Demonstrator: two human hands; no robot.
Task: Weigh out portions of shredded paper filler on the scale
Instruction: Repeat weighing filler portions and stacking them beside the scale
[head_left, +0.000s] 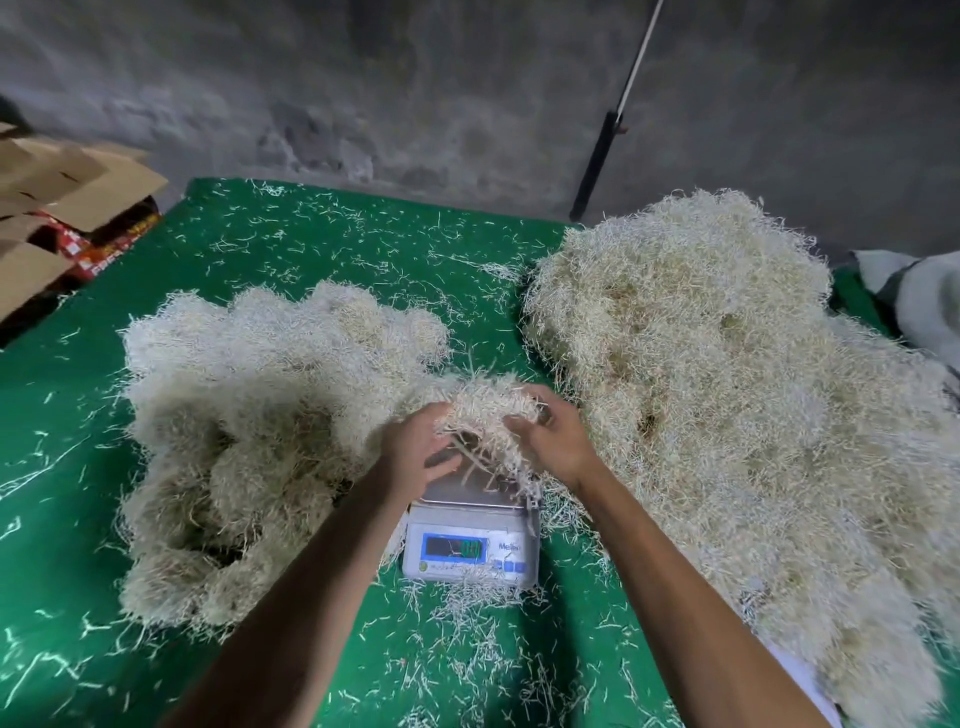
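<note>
A small white digital scale (470, 545) with a steel pan stands on the green mat in front of me. Just above the pan I hold a wad of pale shredded paper (485, 410) between both hands. My left hand (415, 452) grips its left side with curled fingers, and my right hand (553, 436) grips its right side. A few strands hang down onto the pan. A large loose heap of shredded paper (727, 395) lies to the right. Rounded clumps of shredded paper (249, 426) are piled to the left of the scale.
The green mat (337, 244) is strewn with loose paper strands. Stacked cardboard boxes (62, 208) stand at the far left edge. A grey wall runs behind, with a dark pole (597, 161) leaning on it. A white sack (914, 296) lies at the far right.
</note>
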